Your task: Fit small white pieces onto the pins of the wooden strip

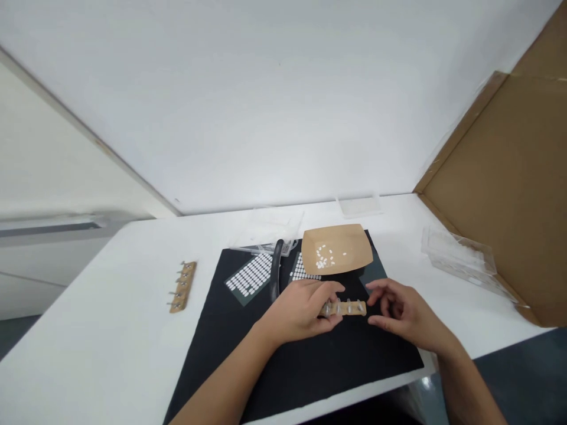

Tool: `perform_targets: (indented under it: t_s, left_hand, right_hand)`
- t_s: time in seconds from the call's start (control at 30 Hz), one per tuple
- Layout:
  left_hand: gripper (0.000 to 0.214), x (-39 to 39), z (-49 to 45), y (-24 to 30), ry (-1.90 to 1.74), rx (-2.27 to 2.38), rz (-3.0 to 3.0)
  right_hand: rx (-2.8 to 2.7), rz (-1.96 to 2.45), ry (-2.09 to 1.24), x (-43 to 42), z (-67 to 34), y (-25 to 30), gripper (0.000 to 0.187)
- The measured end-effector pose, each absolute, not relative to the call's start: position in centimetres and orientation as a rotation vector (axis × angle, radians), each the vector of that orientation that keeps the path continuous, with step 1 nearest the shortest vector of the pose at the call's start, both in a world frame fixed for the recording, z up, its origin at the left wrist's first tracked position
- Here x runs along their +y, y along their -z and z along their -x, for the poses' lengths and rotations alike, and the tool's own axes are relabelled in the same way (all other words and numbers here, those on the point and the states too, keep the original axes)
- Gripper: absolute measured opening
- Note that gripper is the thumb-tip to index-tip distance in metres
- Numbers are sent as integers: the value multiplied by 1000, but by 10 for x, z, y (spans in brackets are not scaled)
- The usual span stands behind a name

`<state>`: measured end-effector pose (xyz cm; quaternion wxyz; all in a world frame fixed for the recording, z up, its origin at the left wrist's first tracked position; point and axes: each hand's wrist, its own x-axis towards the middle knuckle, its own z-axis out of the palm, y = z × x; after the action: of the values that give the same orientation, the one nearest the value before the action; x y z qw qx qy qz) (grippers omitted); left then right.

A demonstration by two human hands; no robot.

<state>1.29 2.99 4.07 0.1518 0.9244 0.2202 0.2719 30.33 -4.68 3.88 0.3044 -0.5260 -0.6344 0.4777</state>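
My left hand (305, 308) is closed around the left part of a small wooden hook rack (355, 308), a narrow strip with several clear or metallic pegs along it. The rack lies low over a black mat (305, 372). Just off its right end is my right hand (405, 314), fingers curved and apart, with nothing visible between thumb and fingertips. Beyond the hands sits a brown paper tray (354, 251) holding several small white oval pieces (325, 257). Part of the held rack is hidden by my left fingers.
Sheets of white oval stickers (251, 276) lie on the mat beside a black curved bar (275, 271). A similar wooden rack (183, 287) rests on the white table at left. Clear plastic boxes (460, 254) stand at right, near a cardboard panel (509, 195).
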Motion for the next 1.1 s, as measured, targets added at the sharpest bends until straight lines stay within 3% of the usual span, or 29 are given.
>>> perform_targets:
  t_s: [0.1,0.53,0.83,1.1]
  left_hand:
    - [47,26,-17,-44,-808,596,-2657]
    - [40,19,-28,-40,-844,512,-2717]
    - [38,20,-30,-40,-866,507,-2782]
    - [32,21,-31,-42,-909,545,-2748]
  right_hand:
    - [-1552,1341,-1254,-64,-287,-13,64]
    - [-1707,1369,-845,-69,-273,-2,29]
    - [-1825,1323,-585,-69,-267,8,25]
    - [-1813,1356,-564,-71,-269,8,18]
